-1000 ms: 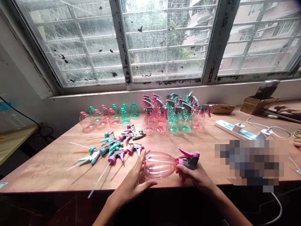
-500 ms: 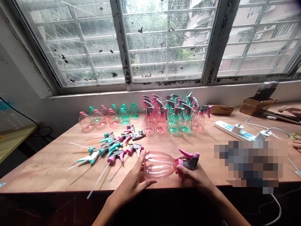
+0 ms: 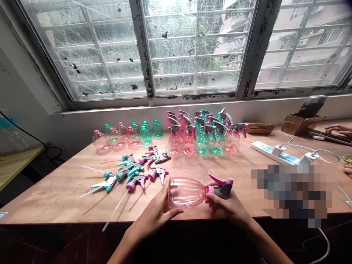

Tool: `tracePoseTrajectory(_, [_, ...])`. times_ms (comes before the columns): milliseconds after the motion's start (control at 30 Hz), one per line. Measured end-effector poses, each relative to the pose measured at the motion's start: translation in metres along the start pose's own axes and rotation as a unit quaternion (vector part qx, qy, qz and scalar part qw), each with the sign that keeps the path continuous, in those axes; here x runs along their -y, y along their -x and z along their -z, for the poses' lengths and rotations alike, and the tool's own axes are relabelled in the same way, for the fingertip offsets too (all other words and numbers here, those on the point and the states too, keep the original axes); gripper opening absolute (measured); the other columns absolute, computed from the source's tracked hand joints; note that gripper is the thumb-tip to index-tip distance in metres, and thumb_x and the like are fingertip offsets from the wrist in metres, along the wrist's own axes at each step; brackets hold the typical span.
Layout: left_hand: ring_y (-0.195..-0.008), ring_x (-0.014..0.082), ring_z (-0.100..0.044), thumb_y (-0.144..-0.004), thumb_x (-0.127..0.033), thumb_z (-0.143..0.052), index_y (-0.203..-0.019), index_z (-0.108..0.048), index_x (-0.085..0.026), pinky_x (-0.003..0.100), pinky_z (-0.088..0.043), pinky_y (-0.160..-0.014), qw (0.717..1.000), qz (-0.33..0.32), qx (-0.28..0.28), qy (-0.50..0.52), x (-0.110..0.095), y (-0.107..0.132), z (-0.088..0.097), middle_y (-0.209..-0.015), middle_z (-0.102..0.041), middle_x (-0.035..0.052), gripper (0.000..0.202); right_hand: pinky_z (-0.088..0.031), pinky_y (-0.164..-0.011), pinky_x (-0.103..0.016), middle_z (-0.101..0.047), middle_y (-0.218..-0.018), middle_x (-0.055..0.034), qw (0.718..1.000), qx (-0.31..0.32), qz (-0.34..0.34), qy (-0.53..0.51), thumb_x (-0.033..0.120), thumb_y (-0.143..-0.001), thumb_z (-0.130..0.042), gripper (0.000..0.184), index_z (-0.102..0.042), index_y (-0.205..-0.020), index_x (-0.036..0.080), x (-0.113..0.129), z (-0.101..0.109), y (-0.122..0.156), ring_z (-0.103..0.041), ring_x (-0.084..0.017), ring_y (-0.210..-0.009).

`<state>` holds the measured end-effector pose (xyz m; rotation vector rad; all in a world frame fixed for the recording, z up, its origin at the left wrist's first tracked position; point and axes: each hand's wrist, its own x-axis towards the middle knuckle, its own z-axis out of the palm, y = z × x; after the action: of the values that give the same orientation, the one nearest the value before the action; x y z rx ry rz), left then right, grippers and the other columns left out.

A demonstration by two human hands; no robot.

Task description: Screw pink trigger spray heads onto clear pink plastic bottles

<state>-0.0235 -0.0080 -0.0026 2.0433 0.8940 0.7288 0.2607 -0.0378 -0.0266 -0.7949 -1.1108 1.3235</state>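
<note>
A clear pink spray bottle (image 3: 187, 193) lies on its side between my hands, above the table's front edge. My left hand (image 3: 161, 205) cups its base, thumb below and fingers behind. At the neck, my right hand (image 3: 224, 205) is closed around the pink collar of the grey-and-pink trigger sprayer head (image 3: 222, 186). The head sits on the bottle's mouth; whether it is screwed tight I cannot tell. Left of my hands lies a pile of loose sprayer heads (image 3: 134, 170), teal and pink, with white dip tubes.
Open pink and green bottles (image 3: 133, 136) stand at the back left. Bottles with sprayer heads (image 3: 204, 141) stand at the back centre. Rightward are a white power strip (image 3: 273, 152), a cardboard box (image 3: 298, 123) and another person's hand (image 3: 339, 129). A blurred patch covers the right front.
Almost nothing differs. Both hands keep the same hold on the spray bottle, and the view has shifted very slightly.
</note>
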Motion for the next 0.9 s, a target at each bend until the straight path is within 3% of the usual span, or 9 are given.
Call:
tracePoseTrajectory(167, [-0.140, 0.0319, -0.051, -0.101, -0.034, -0.062, -0.166, 0.001, -0.033, 0.048, -0.041, -0.118, 0.999, -0.020, -0.018, 0.019, 0.0045, 0.0012, 0.0013, -0.169, -0.028, 0.0138, 0.090, -0.056, -0.049, -0.025, -0.076, -0.071, -0.0009, 1.000, 0.003, 0.003, 0.010, 0.039, -0.082, -0.088, 0.035, -0.068, -0.102, 0.018, -0.0006, -0.0013, 0.0002, -0.066, -0.013, -0.050])
tracePoseTrajectory(333, [-0.124, 0.0263, -0.063, -0.100, -0.039, -0.063, -0.166, 0.003, -0.033, 0.048, -0.046, -0.113, 0.998, -0.002, -0.003, 0.070, 0.0037, 0.0008, 0.0000, -0.150, -0.050, 0.0132, 0.093, -0.056, -0.049, -0.026, -0.076, -0.070, -0.0012, 1.000, 0.000, 0.001, 0.010, 0.039, -0.082, -0.088, 0.035, -0.067, -0.101, 0.018, 0.0008, -0.0017, 0.0002, -0.066, -0.013, -0.049])
tracePoseTrajectory(400, [-0.123, 0.0268, -0.064, -0.097, -0.040, -0.069, -0.165, 0.003, -0.035, 0.049, -0.046, -0.114, 0.996, 0.003, -0.003, 0.084, 0.0013, 0.0004, -0.0003, -0.146, -0.053, 0.0119, 0.099, -0.056, -0.049, -0.026, -0.076, -0.070, -0.0013, 1.000, 0.000, -0.001, 0.007, 0.039, -0.083, -0.087, 0.034, -0.067, -0.100, 0.018, 0.0016, -0.0018, 0.0003, -0.066, -0.014, -0.049])
tracePoseTrajectory(600, [-0.142, 0.0356, -0.049, -0.093, -0.041, -0.075, -0.166, -0.006, -0.034, 0.052, -0.037, -0.121, 1.000, 0.016, -0.012, 0.017, -0.0024, 0.0013, 0.0020, -0.160, -0.044, 0.0136, 0.101, -0.055, -0.049, -0.025, -0.077, -0.070, -0.0028, 1.000, 0.000, -0.006, 0.016, 0.040, -0.083, -0.087, 0.035, -0.066, -0.100, 0.017, 0.0029, -0.0024, -0.0001, -0.066, -0.014, -0.049])
tracePoseTrajectory(900, [-0.135, 0.0326, -0.058, -0.097, -0.029, -0.068, -0.165, -0.001, -0.036, 0.052, -0.045, -0.116, 0.999, -0.009, -0.028, 0.025, 0.0058, -0.0009, -0.0020, -0.165, -0.032, 0.0158, 0.096, -0.055, -0.048, -0.027, -0.075, -0.069, -0.0011, 1.000, -0.009, -0.005, 0.004, 0.041, -0.081, -0.088, 0.038, -0.067, -0.101, 0.017, 0.0016, -0.0025, 0.0003, -0.065, -0.014, -0.049])
